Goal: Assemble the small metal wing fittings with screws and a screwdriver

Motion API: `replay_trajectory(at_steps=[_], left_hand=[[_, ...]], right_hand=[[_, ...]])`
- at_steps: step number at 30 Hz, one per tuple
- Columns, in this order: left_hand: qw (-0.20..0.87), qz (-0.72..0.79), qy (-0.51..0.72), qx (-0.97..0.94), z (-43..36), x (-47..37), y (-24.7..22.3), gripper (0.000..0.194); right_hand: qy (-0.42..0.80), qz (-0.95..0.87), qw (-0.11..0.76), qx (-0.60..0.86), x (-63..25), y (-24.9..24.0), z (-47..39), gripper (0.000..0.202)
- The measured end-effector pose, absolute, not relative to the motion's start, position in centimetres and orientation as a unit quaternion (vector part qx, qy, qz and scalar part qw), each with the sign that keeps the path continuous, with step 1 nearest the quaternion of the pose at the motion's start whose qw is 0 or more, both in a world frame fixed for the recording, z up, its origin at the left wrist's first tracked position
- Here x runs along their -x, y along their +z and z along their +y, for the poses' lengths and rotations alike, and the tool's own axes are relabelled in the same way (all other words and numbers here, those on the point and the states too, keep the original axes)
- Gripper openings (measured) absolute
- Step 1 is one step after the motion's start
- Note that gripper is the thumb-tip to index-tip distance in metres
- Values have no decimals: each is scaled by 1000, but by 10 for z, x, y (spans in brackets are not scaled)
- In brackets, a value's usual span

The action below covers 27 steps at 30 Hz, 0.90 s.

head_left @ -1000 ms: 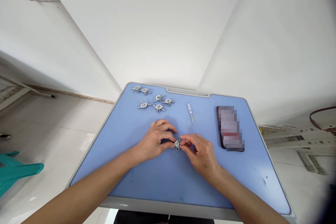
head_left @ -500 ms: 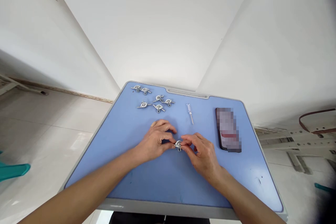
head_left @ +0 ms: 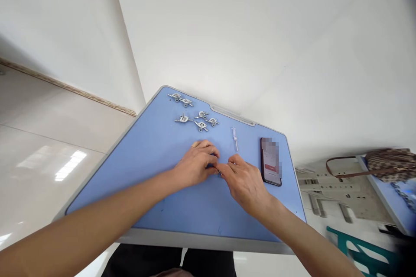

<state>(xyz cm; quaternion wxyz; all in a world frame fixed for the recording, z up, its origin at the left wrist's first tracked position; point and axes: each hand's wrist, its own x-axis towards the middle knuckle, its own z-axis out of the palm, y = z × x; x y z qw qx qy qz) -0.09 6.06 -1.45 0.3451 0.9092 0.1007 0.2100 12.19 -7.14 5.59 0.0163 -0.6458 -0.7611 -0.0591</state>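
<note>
Near the middle of the blue table, my left hand and my right hand meet fingertip to fingertip. Both are closed in a pinch on a small silver metal part. My fingers hide most of it; only a bit shows between them. Several similar metal parts with oval plates and short arms, one being this silver part, lie in a loose group beyond my left hand. A small clear-handled screwdriver rests just beyond my right hand.
A phone lies on the table's right side, its screen partly blurred. White walls stand behind the table. To the right, a checked bag sits on another table, with a green stool below.
The view has swung to the right, bringing the bag and stool in. My right hand has turned over the small metal part, which now shows less between my fingers.
</note>
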Motion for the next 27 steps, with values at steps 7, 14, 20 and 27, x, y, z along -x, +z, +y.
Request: replay_trajectory(at_steps=[7, 14, 20, 27], left_hand=[[355, 102, 202, -907, 60, 2, -12, 4], [336, 104, 189, -917, 57, 2, -14, 10], [321, 113, 197, -920, 55, 2, -14, 19], [303, 121, 213, -921, 52, 0, -16, 18]], right_hand=[[105, -585, 289, 750, -127, 48, -75, 14], [282, -276, 519, 758, -143, 30, -97, 21], [266, -261, 562, 738, -129, 10, -93, 20], [235, -236, 621, 710, -114, -8, -85, 22]])
